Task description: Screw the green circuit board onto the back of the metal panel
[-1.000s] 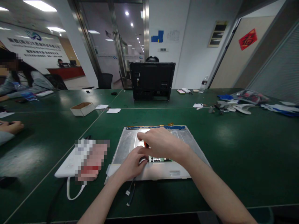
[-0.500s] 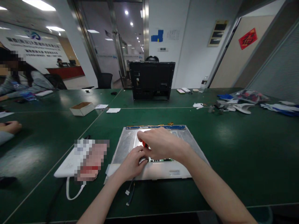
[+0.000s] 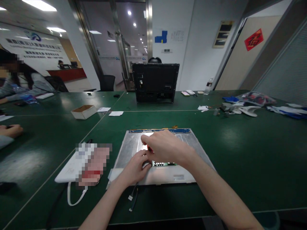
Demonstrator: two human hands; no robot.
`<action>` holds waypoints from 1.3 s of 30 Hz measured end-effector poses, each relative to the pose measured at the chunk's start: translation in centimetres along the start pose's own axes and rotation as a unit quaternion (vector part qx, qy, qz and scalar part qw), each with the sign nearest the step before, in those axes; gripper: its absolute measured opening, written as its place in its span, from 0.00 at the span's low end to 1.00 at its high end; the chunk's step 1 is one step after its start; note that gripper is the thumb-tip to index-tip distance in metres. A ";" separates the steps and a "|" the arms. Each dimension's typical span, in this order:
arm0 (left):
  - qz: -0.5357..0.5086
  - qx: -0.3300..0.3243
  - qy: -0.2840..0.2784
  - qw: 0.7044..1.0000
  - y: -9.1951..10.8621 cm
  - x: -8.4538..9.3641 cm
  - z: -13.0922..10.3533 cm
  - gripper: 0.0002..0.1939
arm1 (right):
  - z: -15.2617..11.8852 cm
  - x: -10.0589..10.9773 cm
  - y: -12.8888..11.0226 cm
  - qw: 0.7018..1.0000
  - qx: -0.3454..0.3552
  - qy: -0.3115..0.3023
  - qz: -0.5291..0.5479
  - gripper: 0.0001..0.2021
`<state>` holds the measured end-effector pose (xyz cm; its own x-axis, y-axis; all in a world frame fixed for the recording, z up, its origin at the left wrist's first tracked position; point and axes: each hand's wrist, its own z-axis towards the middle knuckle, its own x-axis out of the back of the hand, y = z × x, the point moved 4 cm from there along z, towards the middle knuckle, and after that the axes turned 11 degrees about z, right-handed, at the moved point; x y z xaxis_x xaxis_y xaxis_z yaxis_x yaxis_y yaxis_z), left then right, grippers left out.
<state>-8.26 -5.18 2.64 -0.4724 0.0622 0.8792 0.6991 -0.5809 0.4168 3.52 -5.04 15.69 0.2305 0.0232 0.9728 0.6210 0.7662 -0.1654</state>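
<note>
A flat metal display panel [image 3: 163, 176] lies on the green table with a green circuit board [image 3: 163, 164] at its middle. My right hand [image 3: 169, 147] is closed around a small red-handled tool, seemingly a screwdriver [image 3: 150, 149], held over that board. Its tip is hidden behind my hands. Just left of it, my left hand [image 3: 136, 167] rests on the panel, fingers bent and pressed together close to the tool. What those fingers hold, if anything, does not show. Two thin cables [image 3: 133, 198] hang off the panel's near edge.
Left of the panel lie a white power bank [image 3: 68, 167] and a pink phone [image 3: 96, 166] joined by a white cord. A monitor housing [image 3: 155, 83] stands behind, an open box [image 3: 83, 111] to its left. Scattered parts [image 3: 230, 108] lie right. A person [image 3: 28, 80] sits left.
My right hand and the red handle have turned very slightly. A little more of the circuit board shows below them. The left hand stays in place.
</note>
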 end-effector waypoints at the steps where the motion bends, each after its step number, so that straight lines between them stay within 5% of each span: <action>1: -0.003 -0.001 0.003 1.000 0.1 0.1 0.0 0.07 | 0.0 0.0 0.0 1.000 0.001 -0.005 0.002 0.12; 39: 0.007 -0.007 -0.006 1.000 0.2 0.1 0.0 0.07 | 0.0 -0.1 -0.1 1.000 0.007 -0.008 0.020 0.09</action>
<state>-8.19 -5.29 2.78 -0.4568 0.0642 0.8873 0.6974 -0.5934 0.4020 3.42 -5.06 15.63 0.2422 0.0639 0.9681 0.6010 0.7734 -0.2014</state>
